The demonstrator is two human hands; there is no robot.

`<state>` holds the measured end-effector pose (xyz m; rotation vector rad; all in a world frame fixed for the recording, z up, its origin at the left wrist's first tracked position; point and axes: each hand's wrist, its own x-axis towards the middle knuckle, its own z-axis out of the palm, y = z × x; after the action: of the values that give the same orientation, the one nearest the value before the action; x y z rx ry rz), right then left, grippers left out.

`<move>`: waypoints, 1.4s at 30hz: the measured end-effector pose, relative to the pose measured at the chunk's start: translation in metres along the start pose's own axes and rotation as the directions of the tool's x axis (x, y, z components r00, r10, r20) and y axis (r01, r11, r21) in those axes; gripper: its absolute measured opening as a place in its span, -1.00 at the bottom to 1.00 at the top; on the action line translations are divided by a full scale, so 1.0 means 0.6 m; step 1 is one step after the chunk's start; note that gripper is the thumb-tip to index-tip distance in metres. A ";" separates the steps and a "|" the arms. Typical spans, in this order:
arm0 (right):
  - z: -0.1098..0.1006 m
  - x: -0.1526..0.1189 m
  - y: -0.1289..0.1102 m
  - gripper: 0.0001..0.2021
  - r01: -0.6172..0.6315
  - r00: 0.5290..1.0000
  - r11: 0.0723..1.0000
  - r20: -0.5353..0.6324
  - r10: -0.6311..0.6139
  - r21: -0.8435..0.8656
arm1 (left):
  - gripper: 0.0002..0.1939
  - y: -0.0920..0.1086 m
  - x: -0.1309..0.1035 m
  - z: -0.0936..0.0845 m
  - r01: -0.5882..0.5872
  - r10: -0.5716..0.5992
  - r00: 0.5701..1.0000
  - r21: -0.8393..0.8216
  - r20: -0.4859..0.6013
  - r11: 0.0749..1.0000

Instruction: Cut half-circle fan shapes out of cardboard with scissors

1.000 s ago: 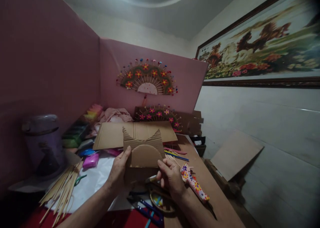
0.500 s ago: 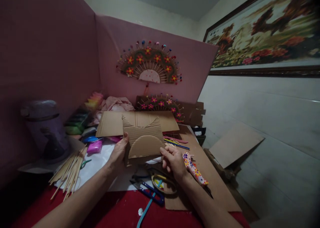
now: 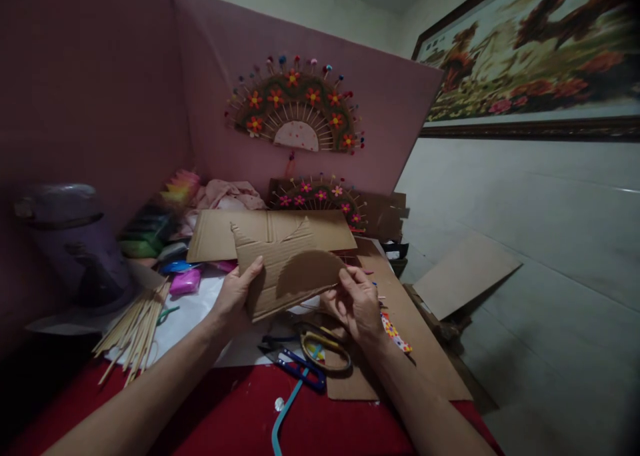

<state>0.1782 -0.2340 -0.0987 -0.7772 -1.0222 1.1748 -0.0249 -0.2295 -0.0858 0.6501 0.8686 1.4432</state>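
My left hand [image 3: 237, 296] grips the left edge of a corrugated cardboard piece [image 3: 260, 259], thumb on its face; its top has a curved notch between two points. My right hand [image 3: 357, 304] pinches the right corner of a half-round cardboard piece [image 3: 311, 274]. That half-round overlaps the front of the notched piece and juts past its right side. Below the hands lie gold-handled scissors [image 3: 327, 356] and blue thread snips [image 3: 305, 371]. The flower-patterned handle [image 3: 396, 334] of some tool is partly covered by my right hand and forearm.
Thin wooden sticks [image 3: 135, 333] lie at left, near a purple flask [image 3: 75, 249]. A cardboard sheet [image 3: 420, 336] covers the table's right side. Behind stand a folded cardboard [image 3: 215, 233] and a decorated fan [image 3: 295, 113] on a pink panel [image 3: 400, 109]. A turquoise strip [image 3: 286, 416] lies in front.
The half-round piece has shifted right and tilted, its right end now up and beyond the notched piece. My right hand moved up and right with it. The view has shifted slightly.
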 end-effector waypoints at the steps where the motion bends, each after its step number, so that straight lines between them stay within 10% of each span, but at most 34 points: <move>1: -0.001 0.001 -0.005 -0.67 0.025 0.999 0.998 -0.031 -0.024 0.050 | -0.65 0.002 0.001 0.000 -0.007 0.007 1.000 -0.008 -0.018 1.000; 8: -0.010 0.012 -0.008 -0.67 0.029 0.992 0.981 -0.129 -0.005 0.190 | -0.79 0.007 0.001 -0.001 0.047 -0.048 0.994 -0.008 -0.099 0.999; 42: 0.055 0.027 -0.020 -0.70 -0.144 0.987 0.984 -0.060 0.151 0.108 | -0.55 -0.008 -0.009 0.005 0.008 0.022 0.985 -0.174 0.170 0.985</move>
<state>0.1531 -0.2220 -0.0723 -0.8158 -0.8524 1.3089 -0.0193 -0.2345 -0.0873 0.6351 0.5996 1.4286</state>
